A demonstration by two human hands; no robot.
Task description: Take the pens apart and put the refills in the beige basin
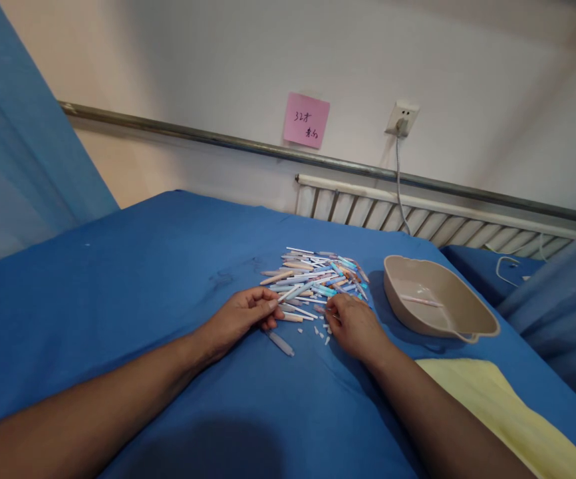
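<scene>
A pile of pastel pens and pen parts (318,274) lies on the blue cloth (133,279). My left hand (241,318) rests at the pile's near left edge, its fingers pinched on a pale pen (295,291) that points up and right. My right hand (352,322) lies at the pile's near right edge with its fingers curled down among small pen parts; what they hold is hidden. One grey pen barrel (281,343) lies loose between my hands, with small white caps (322,332) scattered beside it.
A beige heart-shaped bowl (467,319) stands right of the pile with one pen (422,301) inside. A yellow cloth (507,412) lies at the near right. Behind are a wall with a pink note (306,120), a metal rail (218,138), a socket (402,118) and a radiator (418,213).
</scene>
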